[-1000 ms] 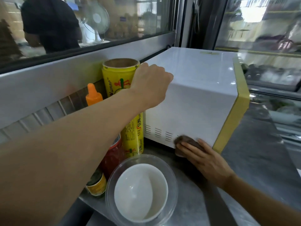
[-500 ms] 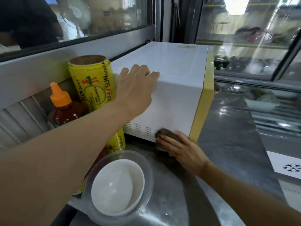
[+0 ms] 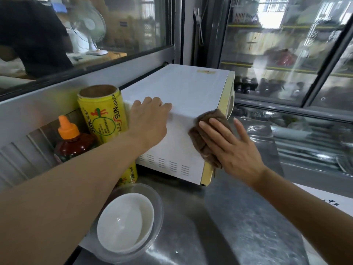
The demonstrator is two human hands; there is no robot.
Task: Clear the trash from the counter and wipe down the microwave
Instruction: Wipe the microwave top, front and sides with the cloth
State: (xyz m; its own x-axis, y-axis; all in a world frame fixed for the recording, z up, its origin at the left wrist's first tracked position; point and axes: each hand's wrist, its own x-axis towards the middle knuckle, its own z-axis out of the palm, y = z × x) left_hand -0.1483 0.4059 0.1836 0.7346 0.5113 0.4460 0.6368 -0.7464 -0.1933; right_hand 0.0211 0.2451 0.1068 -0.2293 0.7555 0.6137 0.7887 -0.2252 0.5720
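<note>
A white microwave with a pale yellow front frame stands on the steel counter, its side panel facing me. My left hand rests on the top left edge of the microwave, fingers bent over onto its top. My right hand presses a brown cloth flat against the upper front corner of the side panel, fingers straight and spread. The microwave's door faces right and is mostly out of sight.
A yellow cling-wrap roll stands upright left of the microwave, beside a sauce bottle with an orange cap. A clear plastic container holding a white bowl sits near the counter's front left. Glass-fronted fridges stand behind.
My right hand has carried the cloth from the bottom of the side panel up to its upper front corner. My left hand stays on the top edge.
</note>
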